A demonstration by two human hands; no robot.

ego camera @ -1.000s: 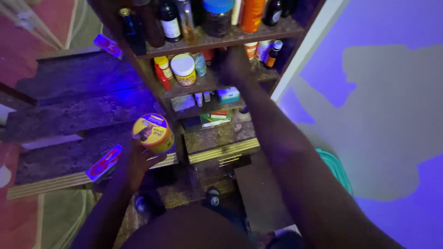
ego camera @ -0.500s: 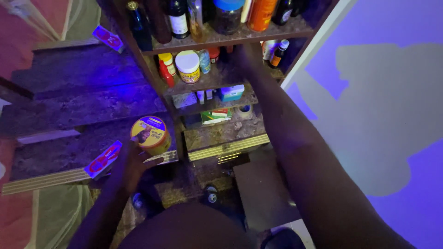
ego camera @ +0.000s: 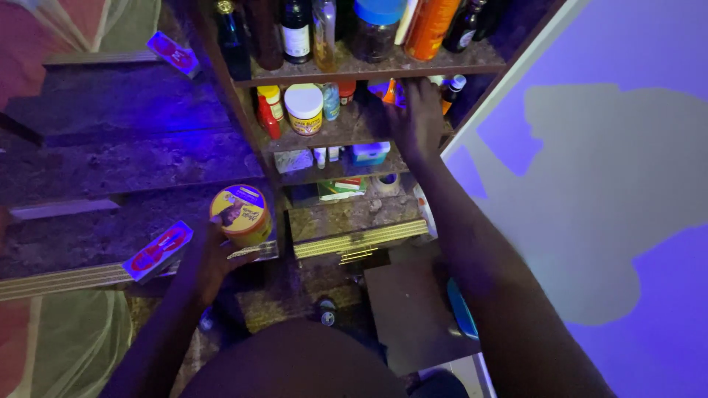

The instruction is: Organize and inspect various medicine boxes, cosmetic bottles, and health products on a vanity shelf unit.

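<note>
The left hand [ego camera: 210, 258] sits low at about eight o'clock, forearm rising from the bottom edge, fingers curled up around what it grips. The right arm stretches long toward one o'clock, its hand [ego camera: 419, 118] palm-down, fingers spread forward, their tips lost in shadow.

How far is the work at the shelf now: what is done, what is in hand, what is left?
Done: one yellow tub is off the shelf, held in the left hand. In hand: the right hand reaches into the middle shelf among small bottles; what it grips is hidden. Left: the white-lidded jar, red bottle and top-shelf bottles stand untouched.
</note>
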